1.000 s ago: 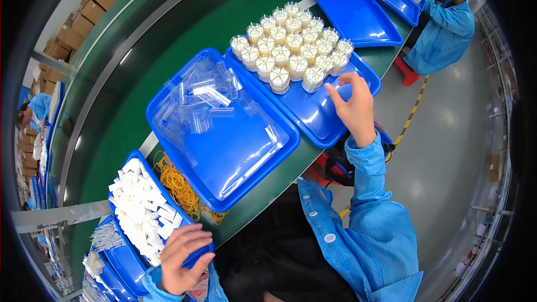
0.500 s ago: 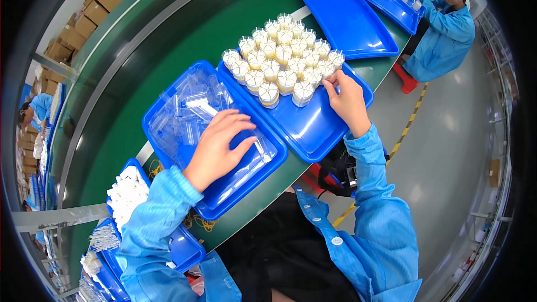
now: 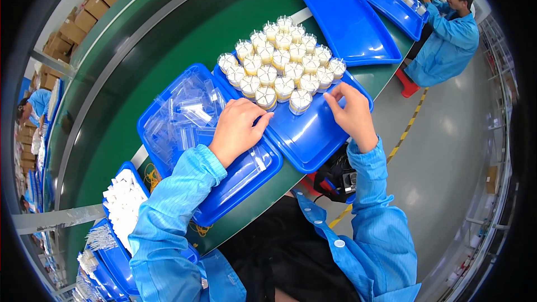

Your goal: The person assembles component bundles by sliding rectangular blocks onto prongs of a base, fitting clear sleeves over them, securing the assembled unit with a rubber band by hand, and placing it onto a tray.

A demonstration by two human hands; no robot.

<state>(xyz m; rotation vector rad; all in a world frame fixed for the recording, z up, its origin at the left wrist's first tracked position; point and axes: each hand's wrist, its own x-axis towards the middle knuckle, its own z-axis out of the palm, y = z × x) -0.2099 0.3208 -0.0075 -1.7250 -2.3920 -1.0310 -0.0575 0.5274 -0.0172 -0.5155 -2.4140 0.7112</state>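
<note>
— Cups (image 3: 300, 101), small, white and round, are clustered at upper centre on a blue tray (image 3: 313, 134); how are they met?

— One is touched by the right hand (image 3: 351, 113), fingers spread, nothing gripped. The left hand (image 3: 236, 128) rests open on clear bags (image 3: 187, 114).

— Handling?

— Judged light, rigid, easily toppled; best pinched at the sides.

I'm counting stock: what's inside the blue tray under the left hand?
The blue tray holds a loose heap of clear plastic bags. The left hand and sleeve cover part of it, so what lies beneath them cannot be seen.
</note>
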